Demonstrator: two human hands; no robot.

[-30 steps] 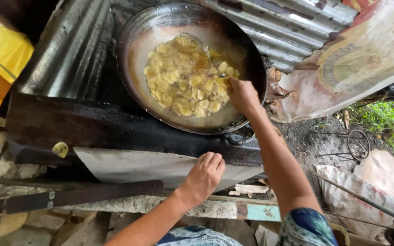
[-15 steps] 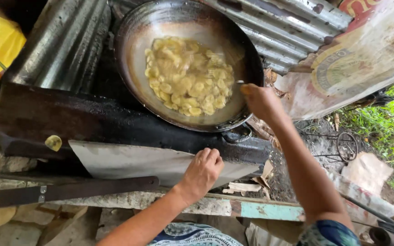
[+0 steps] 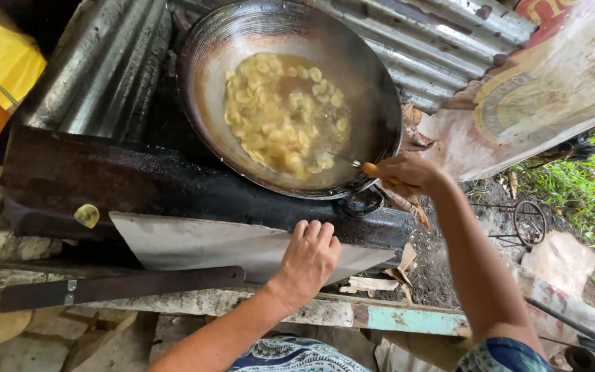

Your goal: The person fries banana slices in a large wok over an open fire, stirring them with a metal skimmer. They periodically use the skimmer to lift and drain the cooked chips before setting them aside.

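A large dark wok [image 3: 373,76] sits on a blackened stove [image 3: 132,179], holding hot oil and several pale yellow slices [image 3: 277,117] frying. My right hand [image 3: 408,173] is at the wok's near right rim, closed around the wooden handle of a ladle [image 3: 370,167] whose thin metal shaft dips into the oil. My left hand [image 3: 309,258] rests palm down, fingers together, on a grey metal sheet [image 3: 201,241] leaning against the stove front. It holds nothing.
Corrugated metal sheets [image 3: 442,41] stand behind the wok. A single slice [image 3: 87,215] lies on the stove's left ledge. A wooden beam [image 3: 105,286] runs below. Yellow cloth [image 3: 1,62] is far left; grass and scrap [image 3: 587,200] at right.
My right hand has drawn back from over the slices to the wok's near right rim, pulling the ladle with it. The left hand stays on the metal sheet.
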